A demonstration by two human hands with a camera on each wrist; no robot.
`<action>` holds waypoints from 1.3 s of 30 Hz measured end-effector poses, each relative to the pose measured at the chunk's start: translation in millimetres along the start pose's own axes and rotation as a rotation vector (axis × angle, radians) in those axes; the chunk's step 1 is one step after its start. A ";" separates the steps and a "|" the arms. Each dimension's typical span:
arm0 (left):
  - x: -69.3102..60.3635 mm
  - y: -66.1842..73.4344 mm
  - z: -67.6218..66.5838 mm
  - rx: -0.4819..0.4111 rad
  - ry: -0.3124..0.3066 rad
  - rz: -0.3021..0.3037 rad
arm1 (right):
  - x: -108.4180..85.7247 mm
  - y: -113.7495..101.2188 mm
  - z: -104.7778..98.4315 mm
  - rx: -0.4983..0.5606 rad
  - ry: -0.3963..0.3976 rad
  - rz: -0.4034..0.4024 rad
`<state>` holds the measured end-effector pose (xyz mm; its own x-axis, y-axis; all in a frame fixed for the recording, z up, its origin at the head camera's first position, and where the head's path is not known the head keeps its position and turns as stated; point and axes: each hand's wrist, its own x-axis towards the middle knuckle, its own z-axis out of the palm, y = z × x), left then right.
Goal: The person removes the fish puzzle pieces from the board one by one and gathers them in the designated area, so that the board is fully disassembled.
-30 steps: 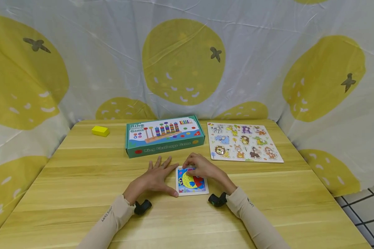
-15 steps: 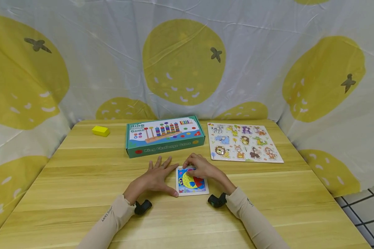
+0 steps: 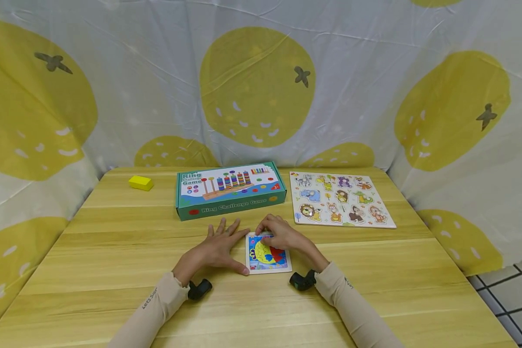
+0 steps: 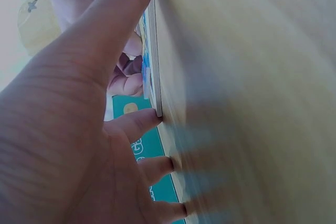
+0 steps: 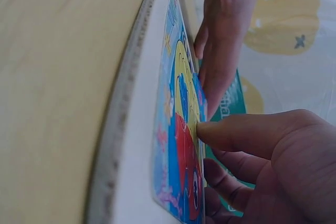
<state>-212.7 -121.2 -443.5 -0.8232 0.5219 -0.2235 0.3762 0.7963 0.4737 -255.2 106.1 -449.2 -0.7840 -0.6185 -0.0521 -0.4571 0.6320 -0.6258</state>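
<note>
A small square fish puzzle [image 3: 268, 261] with a white frame lies flat between the two hands. Beside its left edge, the left hand [image 3: 215, 250] rests with fingers spread, thumb and index finger touching the frame; the left wrist view shows those fingertips [image 4: 148, 124] against the table and board edge. Over the upper part of the puzzle, the right hand [image 3: 282, 234] has curled fingers and pinches a small piece at the picture. The right wrist view shows its thumb [image 5: 231, 132] on the yellow fish body [image 5: 184, 66], near a slightly raised blue piece [image 5: 199, 87].
A green ring game box [image 3: 232, 191] lies behind the hands. Right of it is an animal puzzle board [image 3: 341, 199]. A yellow block [image 3: 140, 183] sits at the back left. A patterned curtain [image 3: 156, 96] hangs behind the wooden table [image 3: 113, 251].
</note>
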 end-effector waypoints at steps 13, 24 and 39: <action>-1.9 1.1 -1.0 -0.004 0.004 -0.005 | 3.1 6.7 1.2 0.199 0.051 -0.086; -2.1 2.6 -1.4 -0.008 0.004 -0.008 | 4.3 8.9 3.4 0.256 0.058 -0.035; -1.9 3.3 -2.2 -0.002 -0.002 -0.013 | 5.5 9.9 3.7 0.268 0.066 -0.037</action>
<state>-210.8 -120.3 -439.6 -0.8273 0.5119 -0.2314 0.3645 0.8026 0.4723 -262.5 107.2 -458.6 -0.7984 -0.6017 0.0200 -0.3656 0.4583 -0.8101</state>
